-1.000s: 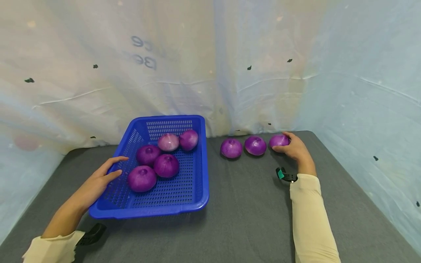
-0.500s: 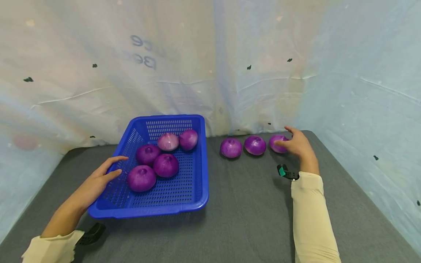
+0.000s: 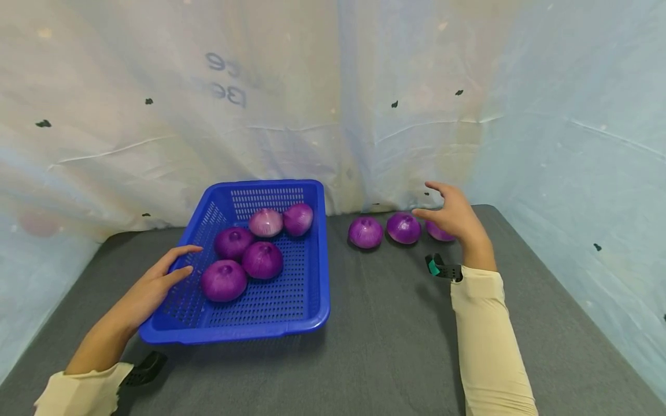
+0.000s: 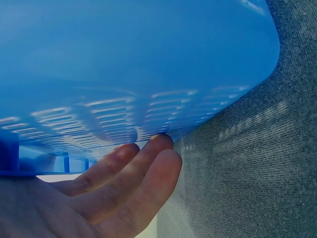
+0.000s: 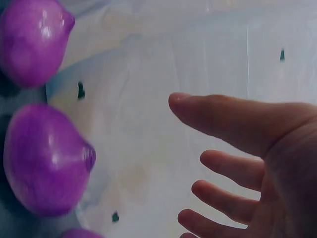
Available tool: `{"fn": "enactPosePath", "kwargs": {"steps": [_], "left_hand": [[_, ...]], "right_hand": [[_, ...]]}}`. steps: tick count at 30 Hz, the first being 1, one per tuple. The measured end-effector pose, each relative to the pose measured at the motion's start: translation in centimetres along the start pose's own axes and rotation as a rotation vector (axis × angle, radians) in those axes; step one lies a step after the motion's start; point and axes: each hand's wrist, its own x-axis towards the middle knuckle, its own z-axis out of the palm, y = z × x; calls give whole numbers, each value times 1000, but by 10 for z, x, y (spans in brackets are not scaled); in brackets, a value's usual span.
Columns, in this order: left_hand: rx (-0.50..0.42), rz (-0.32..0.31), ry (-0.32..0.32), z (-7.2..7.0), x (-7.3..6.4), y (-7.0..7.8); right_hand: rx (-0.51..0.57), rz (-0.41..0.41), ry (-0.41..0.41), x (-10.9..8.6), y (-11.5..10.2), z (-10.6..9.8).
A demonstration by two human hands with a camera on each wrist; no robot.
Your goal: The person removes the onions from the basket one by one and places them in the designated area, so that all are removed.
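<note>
My left hand [image 3: 151, 292] holds the left side of a blue plastic basket [image 3: 314, 277], thumb and a finger over the rim. In the left wrist view the other fingers [image 4: 133, 188] lie against its slotted outer wall. Inside sit several purple onions [image 3: 224, 281], including a paler onion [image 3: 266, 223] at the back. My right hand [image 3: 457, 218] hovers with thumb and fingers spread and nothing between them. Below it, a purple onion [image 3: 438, 232] is partly hidden by the hand. To its left stand a middle onion [image 3: 403, 229] and a left onion [image 3: 366, 233], in one row.
A dark grey cloth-covered table [image 3: 374, 346] lies under everything. Pale plastic sheeting [image 3: 333, 104] with small dark marks hangs behind it and along the right side. Dark straps [image 3: 444, 269] show at both wrists.
My right hand has let go of the rightmost onion, lifted off it and shifted left. That onion stays in the row. The left hand and basket have barely moved.
</note>
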Motion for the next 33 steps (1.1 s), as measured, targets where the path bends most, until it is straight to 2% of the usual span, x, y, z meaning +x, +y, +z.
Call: {"fn": "enactPosePath", "kwargs": {"steps": [10,14,17,22,28,33], "left_hand": [[3,-1,2,-2,1,3],[5,7,8,-2,1,3],[16,11,10,0,1,3],[38,19,20,3,2,4],[54,11,39,2,0,2],[36,12,38,2,-1,3]], "right_hand": [[-2,-116,31,-5,-33,7],[19,-183,71,-4,-46,12],[57,-241,65,-7,-58,21],[95,-360,-24,-13,-88,44],[-30,-565,-181,-19,-143,77],[-98,-645,-226,-18,-187,89]]}}
